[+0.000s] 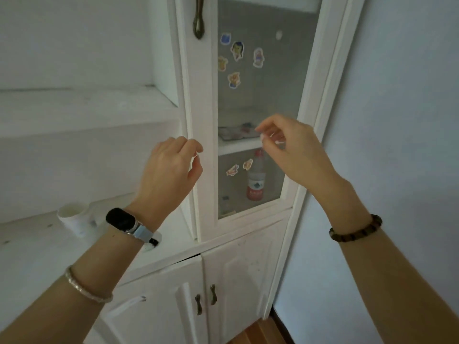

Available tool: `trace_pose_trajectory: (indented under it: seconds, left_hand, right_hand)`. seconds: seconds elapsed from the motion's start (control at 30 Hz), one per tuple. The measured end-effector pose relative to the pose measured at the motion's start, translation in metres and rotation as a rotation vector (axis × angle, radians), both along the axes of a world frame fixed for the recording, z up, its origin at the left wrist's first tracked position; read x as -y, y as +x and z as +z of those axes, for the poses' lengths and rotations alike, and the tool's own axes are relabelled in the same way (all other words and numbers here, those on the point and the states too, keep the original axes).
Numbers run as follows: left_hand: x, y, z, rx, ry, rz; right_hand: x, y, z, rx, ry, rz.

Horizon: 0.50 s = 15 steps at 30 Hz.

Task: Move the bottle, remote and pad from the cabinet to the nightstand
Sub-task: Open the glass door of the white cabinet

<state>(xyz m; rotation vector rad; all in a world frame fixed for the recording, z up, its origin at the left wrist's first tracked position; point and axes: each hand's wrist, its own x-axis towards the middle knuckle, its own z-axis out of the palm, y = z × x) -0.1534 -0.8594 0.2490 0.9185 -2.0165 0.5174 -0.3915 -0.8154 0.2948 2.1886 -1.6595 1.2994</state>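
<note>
A white cabinet [201,100] with a glass door stands ahead, and the door is closed. Behind the glass, a clear bottle [255,180] with a red cap and red label stands on the lower shelf. A flat dark-rimmed pad [236,134] lies on the shelf above it, with something small on top that I cannot make out. My left hand [171,167] hovers at the door's left frame, fingers loosely curled and holding nothing. My right hand [293,147] floats in front of the glass near the pad's shelf, fingers relaxed and empty.
A bronze handle [198,18] hangs on the door frame up top. Stickers [237,50] dot the glass. A white cup [74,218] sits on the counter at left. Two lower doors [223,289] with small handles are closed. A blue wall is on the right.
</note>
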Motion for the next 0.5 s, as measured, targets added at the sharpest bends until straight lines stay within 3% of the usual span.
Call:
trace_pose_trajectory:
  seconds: [0.2,0.5]
  left_hand:
    - [0.020,-0.001,0.051,0.017,-0.109,0.032]
    - [0.037,-0.002,0.085,0.022,-0.195,0.084]
  right_hand:
    - [0.031,0.014,0.065,0.031,-0.084,0.066]
    - [0.063,0.049,0.134,0.283,-0.197,0.161]
